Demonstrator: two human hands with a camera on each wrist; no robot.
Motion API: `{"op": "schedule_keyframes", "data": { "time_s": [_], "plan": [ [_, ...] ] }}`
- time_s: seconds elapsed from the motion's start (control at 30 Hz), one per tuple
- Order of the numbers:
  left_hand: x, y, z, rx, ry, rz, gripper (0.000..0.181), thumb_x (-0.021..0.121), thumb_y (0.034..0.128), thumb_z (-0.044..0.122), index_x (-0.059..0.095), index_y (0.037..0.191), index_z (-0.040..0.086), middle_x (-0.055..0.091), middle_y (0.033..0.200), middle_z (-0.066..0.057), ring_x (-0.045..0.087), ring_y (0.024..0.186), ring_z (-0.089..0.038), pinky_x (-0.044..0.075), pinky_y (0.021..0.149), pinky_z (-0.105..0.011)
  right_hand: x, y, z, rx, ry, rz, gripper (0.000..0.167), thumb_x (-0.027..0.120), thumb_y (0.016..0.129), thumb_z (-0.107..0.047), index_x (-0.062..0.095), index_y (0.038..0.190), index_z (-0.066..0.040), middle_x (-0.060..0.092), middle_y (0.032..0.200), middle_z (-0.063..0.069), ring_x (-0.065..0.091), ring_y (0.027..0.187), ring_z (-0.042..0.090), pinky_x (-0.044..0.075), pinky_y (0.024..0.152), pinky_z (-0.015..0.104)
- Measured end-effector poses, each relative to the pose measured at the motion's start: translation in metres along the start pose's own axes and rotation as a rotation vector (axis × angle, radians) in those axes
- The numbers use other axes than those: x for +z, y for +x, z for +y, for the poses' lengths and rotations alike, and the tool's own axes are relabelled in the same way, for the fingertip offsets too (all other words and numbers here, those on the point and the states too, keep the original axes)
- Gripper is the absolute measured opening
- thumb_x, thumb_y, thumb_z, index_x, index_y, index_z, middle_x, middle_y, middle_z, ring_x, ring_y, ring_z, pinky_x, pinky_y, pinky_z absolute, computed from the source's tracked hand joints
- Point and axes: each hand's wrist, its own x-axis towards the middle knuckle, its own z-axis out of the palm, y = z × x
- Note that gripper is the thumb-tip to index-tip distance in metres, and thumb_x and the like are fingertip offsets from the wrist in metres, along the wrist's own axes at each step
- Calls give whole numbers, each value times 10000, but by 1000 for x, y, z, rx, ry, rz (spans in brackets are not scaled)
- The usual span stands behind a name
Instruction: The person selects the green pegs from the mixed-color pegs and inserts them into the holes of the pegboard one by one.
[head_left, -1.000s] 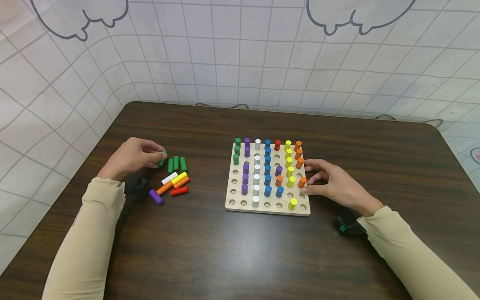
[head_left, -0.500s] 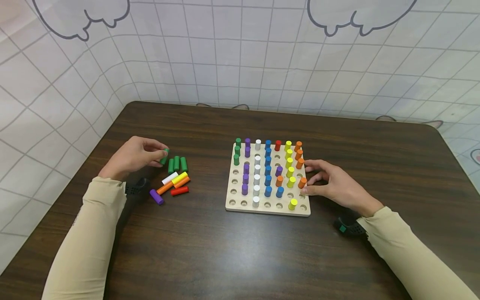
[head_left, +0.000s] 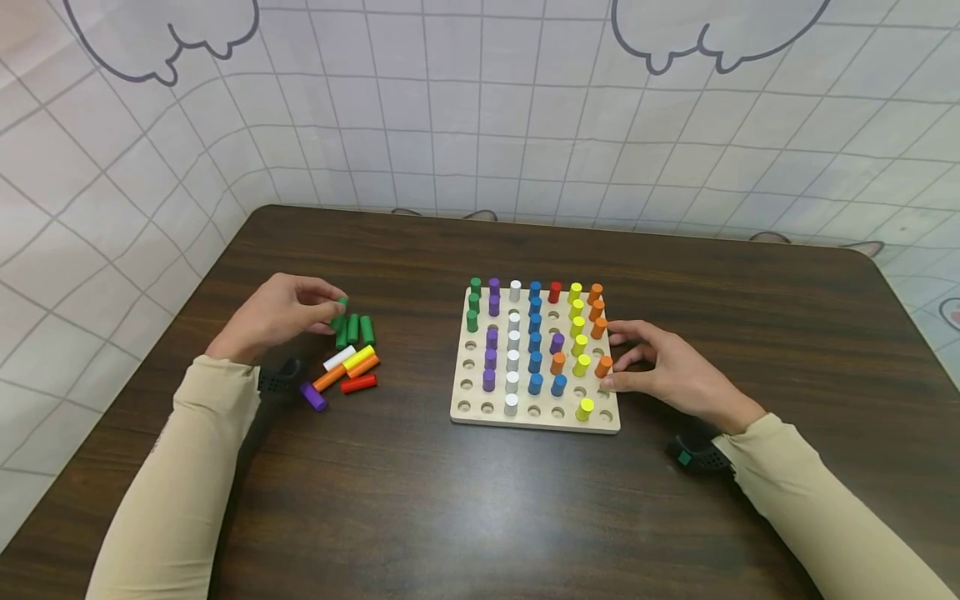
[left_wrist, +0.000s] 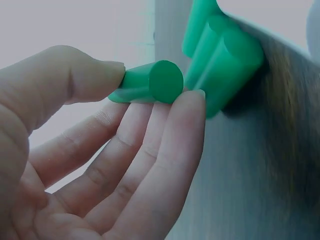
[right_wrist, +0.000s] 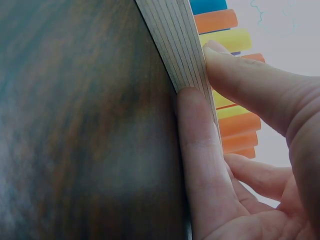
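My left hand (head_left: pixel 281 315) pinches a green peg (left_wrist: pixel 150 82) between thumb and fingertips, just above and behind the other green pegs (head_left: pixel 352 328) on the table. In the left wrist view the held peg lies nearly level, one round end facing the camera. The wooden pegboard (head_left: pixel 476 414) stands at the middle, with columns of green, purple, white, blue, yellow and orange pegs, one red peg and several bare holes. At its right side my right hand (head_left: pixel 671 367) grips the edge; the right wrist view has the thumb on the top face and a finger against the layered side (right_wrist: pixel 175 45).
Loose pegs lie in front of the green ones: a white peg (head_left: pixel 339 358), a yellow peg (head_left: pixel 359 357), two orange pegs (head_left: pixel 330 378), a red peg (head_left: pixel 359 383) and a purple peg (head_left: pixel 313 396). The dark wooden table (head_left: pixel 420 508) ends at a patterned cloth backdrop (head_left: pixel 465 125).
My left hand has shifted slightly to the right with the green peg, which now overlaps the green pegs on the table in the head view. The right hand and pegboard stay put.
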Motion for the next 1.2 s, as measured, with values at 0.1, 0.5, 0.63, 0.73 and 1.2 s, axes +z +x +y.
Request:
{"op": "schedule_keyframes", "data": {
  "time_s": [0.1,0.5,0.63,0.73,1.2],
  "plan": [
    [2,0,6,10,8,4,408,649,1019,350,665,1330,87,722,1285,-177,789,965,-201,559,1038,-505,0,-1,-1,-1,4,1,866,834,863,-432,415,1548,-108,604,1420,107,664,1053,150,478,930,289],
    [7,-2,23,41,36,-7,404,664,1006,391,669,1303,117,732,1261,-144,782,945,-210,553,1037,-525,0,-3,1,5,19,9,866,840,856,-432,418,1546,-123,598,1425,92,664,1067,168,484,938,294],
    [11,-1,27,57,26,-6,400,679,998,386,672,1300,124,737,1239,-134,781,944,-212,576,1004,-500,0,-4,2,4,17,14,866,839,854,-439,422,1543,-120,601,1419,92,663,1064,169,484,938,296],
    [15,0,29,74,23,-6,389,691,993,378,678,1292,130,750,1200,-123,776,929,-210,583,980,-469,0,-4,2,4,17,13,876,839,854,-443,418,1547,-113,599,1419,103,664,1058,169,488,930,300],
    [27,-2,42,166,45,98,319,721,969,390,698,1209,182,784,1035,-50,753,899,-239,544,870,-357,0,3,1,4,32,2,895,847,850,-421,402,1557,-102,591,1428,109,660,1063,178,496,930,324]
  ]
}}
